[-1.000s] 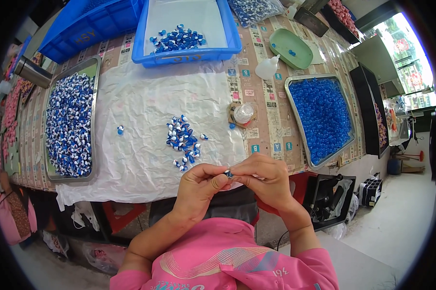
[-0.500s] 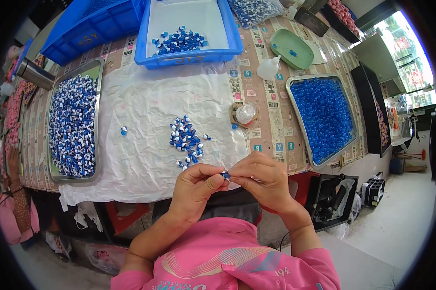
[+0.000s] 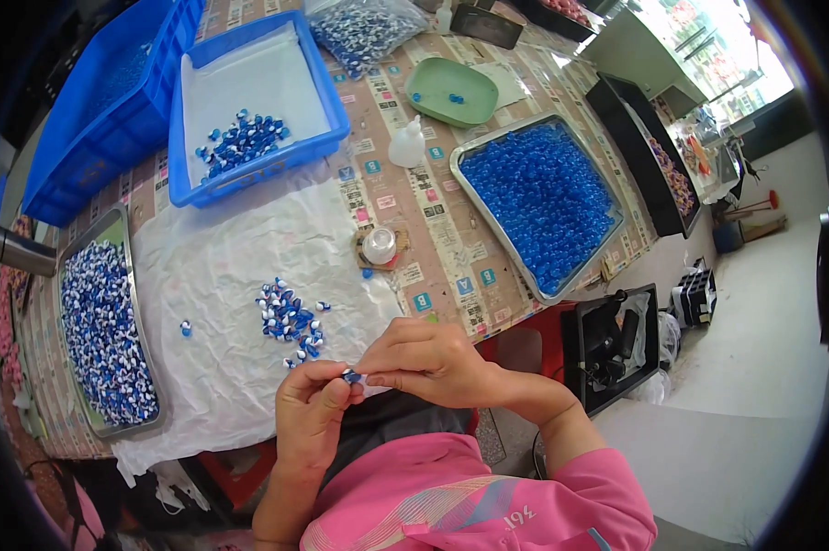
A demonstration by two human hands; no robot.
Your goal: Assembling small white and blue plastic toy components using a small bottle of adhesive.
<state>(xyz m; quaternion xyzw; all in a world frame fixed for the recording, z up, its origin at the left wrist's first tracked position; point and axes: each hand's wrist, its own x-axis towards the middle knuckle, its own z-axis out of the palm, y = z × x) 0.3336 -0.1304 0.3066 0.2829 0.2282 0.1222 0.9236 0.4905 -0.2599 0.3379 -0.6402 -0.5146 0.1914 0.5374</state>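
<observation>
Just past the table's front edge, my left hand (image 3: 312, 418) pinches a small dark-blue bead-like piece (image 3: 350, 376) between thumb and fingertips. My right hand (image 3: 433, 362) is closed in a pinch right beside it, fingertips almost meeting the left ones; what they hold, if anything, is too small to make out. Beyond my hands, a loose pile of small blue-and-white pieces (image 3: 288, 315) lies on crumpled white paper (image 3: 203, 266). One similar piece (image 3: 186, 328) lies alone to the left of the pile.
A metal tray (image 3: 148, 367) of blue-and-white pieces stands left, another tray (image 3: 458, 170) of clear blue ones right. Behind are blue bins (image 3: 336, 138), a green dish (image 3: 433, 78) and a white squeeze bottle (image 3: 407, 144). A small clear jar (image 3: 379, 245) stands near the paper's right edge.
My view has turned, so the table's contents appear shifted left and tilted. Both hands stay together around the small blue piece, the right fingers still pinched beside it.
</observation>
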